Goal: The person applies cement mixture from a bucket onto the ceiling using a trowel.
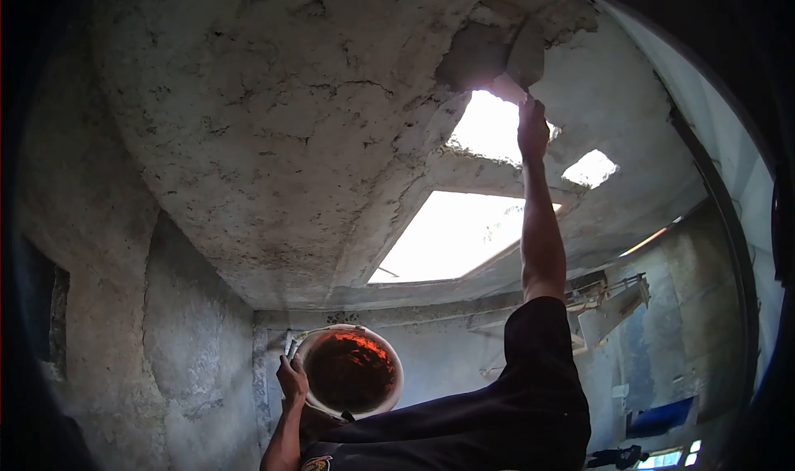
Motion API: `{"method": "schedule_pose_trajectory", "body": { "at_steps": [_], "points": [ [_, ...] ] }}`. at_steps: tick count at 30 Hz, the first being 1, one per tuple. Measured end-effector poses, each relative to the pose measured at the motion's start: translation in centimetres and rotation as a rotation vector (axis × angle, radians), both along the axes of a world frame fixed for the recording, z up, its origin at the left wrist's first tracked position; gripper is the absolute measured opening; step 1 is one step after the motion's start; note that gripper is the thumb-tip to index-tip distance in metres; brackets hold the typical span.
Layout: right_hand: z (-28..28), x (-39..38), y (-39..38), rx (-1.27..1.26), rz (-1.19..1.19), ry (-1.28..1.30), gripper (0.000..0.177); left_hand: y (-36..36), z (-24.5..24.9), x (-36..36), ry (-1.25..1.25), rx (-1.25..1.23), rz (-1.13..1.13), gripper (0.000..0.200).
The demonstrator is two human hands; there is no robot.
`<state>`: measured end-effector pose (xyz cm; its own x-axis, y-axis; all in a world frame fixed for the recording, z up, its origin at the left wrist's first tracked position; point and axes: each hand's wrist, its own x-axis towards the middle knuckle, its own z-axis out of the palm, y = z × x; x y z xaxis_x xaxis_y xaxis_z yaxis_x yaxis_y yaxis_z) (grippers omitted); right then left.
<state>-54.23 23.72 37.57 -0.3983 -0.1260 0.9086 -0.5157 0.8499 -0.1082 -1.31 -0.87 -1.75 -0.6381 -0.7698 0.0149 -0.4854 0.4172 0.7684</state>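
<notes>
Blk shirt [538, 388] — short slvs

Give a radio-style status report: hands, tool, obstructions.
Right hand raised, gripping trowel against dark ceiling patch. Left hand low, holding bowl by its rim. Nothing blocking the trowel.

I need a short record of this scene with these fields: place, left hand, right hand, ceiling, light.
place: bare room with rough grey walls, seen from below
left hand: grips the rim of a round bowl, dark contents inside
right hand: raised on a straight arm, holds a trowel against the ceiling
ceiling: cracked plaster, a darker patch beside the trowel
light: bright openings in the ceiling
</notes>
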Motion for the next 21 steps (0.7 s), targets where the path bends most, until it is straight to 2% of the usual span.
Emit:
{"method": "schedule_pose_trajectory", "body": {
  "at_steps": [1,2,4,6,8,10,11,12,14,15,18,21],
  "points": [
    [-0.2,-1.6,1.1,0.058,-0.013,-0.008,0.034,0.1,0.3,0.1,-0.005,-0.030,0.002,0.030],
    [-0.8,-3.6,2.3,0.084,-0.127,-0.042,0.035,0.2,0.4,0.0,-0.007,-0.059,0.006,0.030],
    [-0.5,-4.7,3.4,0.112,-0.150,-0.181,0.030,0.1,-0.4,0.1,-0.012,-0.135,0.006,0.030],
    [-0.4,-4.5,4.0,0.112,-0.157,-0.212,0.031,-0.2,0.0,0.0,-0.073,-0.011,-0.020,0.032],
    [-1.7,-4.2,5.8,0.108,-0.179,-0.259,0.032,-0.2,-1.2,0.1,-0.083,-0.034,-0.017,0.033],
    [-4.0,-5.4,8.2,0.116,-0.132,-0.180,0.033,-0.2,-1.5,0.1,-0.083,-0.060,-0.012,0.035],
    [-4.8,-4.7,8.8,0.206,-0.112,-0.030,0.035,-0.2,-1.0,0.1,-0.117,-0.030,-0.024,0.038],
    [-5.7,-4.2,9.2,0.205,-0.110,-0.028,0.035,-0.2,-0.7,0.0,-0.148,0.000,-0.034,0.040],
    [-6.8,-2.6,9.1,0.038,-0.132,-0.145,0.033,-0.3,-1.9,0.2,-0.124,-0.031,-0.033,0.042],
    [-6.8,-1.9,9.1,0.069,-0.157,-0.222,0.034,-0.2,-2.5,0.5,-0.109,-0.064,-0.035,0.044],
    [-4.6,0.7,6.0,0.036,-0.123,-0.181,0.035,-0.2,-1.5,0.4,-0.145,-0.025,-0.043,0.045],
    [-2.5,-1.1,5.2,0.098,-0.093,-0.130,0.035,-0.1,-1.9,0.6,-0.138,-0.045,-0.023,0.045]
  ]
}}
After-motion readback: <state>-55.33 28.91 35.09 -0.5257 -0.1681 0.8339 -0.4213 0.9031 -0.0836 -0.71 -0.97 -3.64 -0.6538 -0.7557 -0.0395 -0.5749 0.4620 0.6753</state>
